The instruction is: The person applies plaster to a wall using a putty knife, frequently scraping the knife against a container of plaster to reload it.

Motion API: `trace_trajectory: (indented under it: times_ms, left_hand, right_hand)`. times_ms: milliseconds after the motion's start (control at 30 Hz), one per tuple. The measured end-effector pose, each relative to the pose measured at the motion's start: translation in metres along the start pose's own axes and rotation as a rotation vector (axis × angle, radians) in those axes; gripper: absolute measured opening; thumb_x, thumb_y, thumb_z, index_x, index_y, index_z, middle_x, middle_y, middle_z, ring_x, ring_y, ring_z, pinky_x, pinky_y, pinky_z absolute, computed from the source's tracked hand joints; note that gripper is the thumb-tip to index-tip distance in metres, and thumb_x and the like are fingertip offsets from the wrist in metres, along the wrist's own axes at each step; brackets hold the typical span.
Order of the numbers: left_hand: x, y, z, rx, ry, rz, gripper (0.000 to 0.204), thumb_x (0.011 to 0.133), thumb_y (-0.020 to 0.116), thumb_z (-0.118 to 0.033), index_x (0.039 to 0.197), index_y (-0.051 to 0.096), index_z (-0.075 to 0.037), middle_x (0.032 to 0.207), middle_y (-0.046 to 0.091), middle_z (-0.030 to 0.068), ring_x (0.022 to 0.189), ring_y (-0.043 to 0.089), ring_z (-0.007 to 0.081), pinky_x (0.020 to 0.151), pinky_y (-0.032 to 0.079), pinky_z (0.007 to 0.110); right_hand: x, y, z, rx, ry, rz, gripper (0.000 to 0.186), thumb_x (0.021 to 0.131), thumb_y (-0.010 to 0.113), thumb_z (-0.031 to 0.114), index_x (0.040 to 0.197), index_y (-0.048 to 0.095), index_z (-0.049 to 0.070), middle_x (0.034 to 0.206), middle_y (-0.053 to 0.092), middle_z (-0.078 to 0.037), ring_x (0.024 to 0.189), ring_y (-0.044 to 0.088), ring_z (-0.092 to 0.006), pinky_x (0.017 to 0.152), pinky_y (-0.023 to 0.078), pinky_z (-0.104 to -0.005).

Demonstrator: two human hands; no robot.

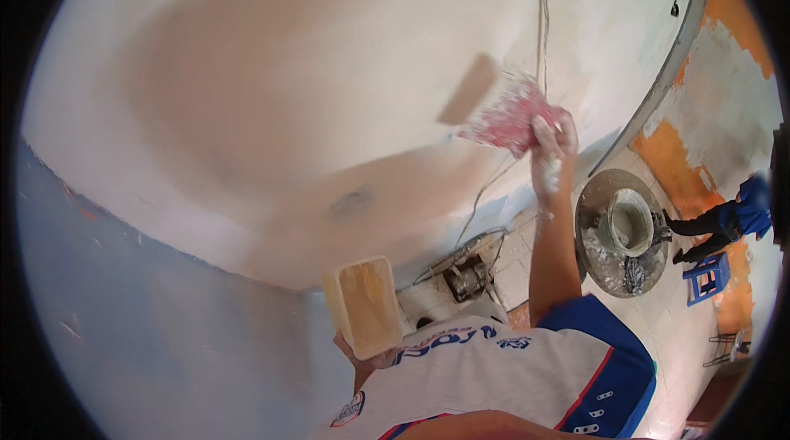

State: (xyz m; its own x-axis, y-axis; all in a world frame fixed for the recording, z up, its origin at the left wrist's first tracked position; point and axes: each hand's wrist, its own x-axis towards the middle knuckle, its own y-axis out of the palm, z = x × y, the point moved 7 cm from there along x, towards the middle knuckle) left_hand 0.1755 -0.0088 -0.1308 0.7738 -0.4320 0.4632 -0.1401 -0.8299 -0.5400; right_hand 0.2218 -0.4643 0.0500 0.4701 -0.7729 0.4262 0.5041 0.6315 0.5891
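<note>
My right hand (550,139), dusted white, grips a red flat tool (514,119) smeared with white material and blurred, held up at the pale wall (329,53), where it casts a shadow; I cannot tell if it touches. My left hand (351,345), mostly hidden, holds a cream plastic rectangular container (362,306) with yellowish residue inside, tilted with its open top toward me.
A thin cable (541,4) runs down the wall to a dark device (467,275) on the tiles. At right are a round grey platform (597,255) with a bucket (627,222), a person in blue (745,209), a blue stool (706,279) and a patchy orange wall (658,152).
</note>
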Motion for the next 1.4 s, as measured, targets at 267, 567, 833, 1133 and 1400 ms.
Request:
trace_trajectory:
  times_ms: [267,567,833,1133,1400]
  left_hand:
    - [-0.029,0.054,-0.014,-0.002,-0.332,-0.035,0.059,0.1,0.043,-0.058,0.134,0.057,-0.012,0.117,0.068,0.0084,0.098,0.07,0.0269,0.075,0.062,0.043]
    - [-0.001,0.167,-0.114,-1.587,-0.697,-0.732,0.036,0.101,0.056,-0.03,0.126,0.062,-0.004,0.108,0.069,0.0098,0.09,0.071,0.0235,0.07,0.061,0.038]
    - [0.005,0.222,-0.147,-1.743,-0.643,-0.664,0.051,0.103,0.048,-0.043,0.14,0.055,-0.007,0.13,0.065,0.01,0.115,0.066,0.0258,0.092,0.058,0.043]
    - [0.055,0.249,-0.178,-1.838,-0.627,-0.477,0.075,0.1,0.036,-0.065,0.154,0.04,-0.013,0.148,0.053,0.0102,0.129,0.059,0.03,0.103,0.053,0.05]
    - [0.072,0.263,-0.2,-1.738,-0.765,-0.564,0.073,0.097,0.041,-0.063,0.153,0.041,-0.016,0.15,0.052,0.0084,0.134,0.055,0.0283,0.109,0.048,0.048]
  right_hand:
    - [0.058,-0.053,0.026,-0.205,0.049,0.107,0.014,0.099,0.066,0.008,0.112,0.063,0.003,0.089,0.068,-0.003,0.072,0.061,-0.0077,0.057,0.048,-0.0239]
    - [-0.008,-0.162,-0.021,-0.043,0.642,0.266,0.013,0.101,0.063,0.005,0.113,0.058,0.007,0.102,0.072,-0.008,0.085,0.071,-0.0156,0.068,0.059,-0.0305]
    - [-0.038,-0.168,0.049,0.057,0.657,0.592,0.024,0.096,0.065,0.0,0.12,0.061,0.002,0.097,0.074,-0.012,0.099,0.072,-0.0214,0.085,0.057,-0.0366]
    - [-0.029,-0.14,0.141,-0.507,-0.577,1.291,0.02,0.07,0.077,0.002,0.089,0.077,0.011,0.112,0.075,-0.008,0.112,0.069,-0.0322,0.097,0.054,-0.0439]
    - [-0.039,-0.146,0.111,-0.504,-0.687,1.315,0.029,0.069,0.075,-0.004,0.095,0.075,0.008,0.115,0.073,-0.008,0.115,0.066,-0.0331,0.095,0.057,-0.0445]
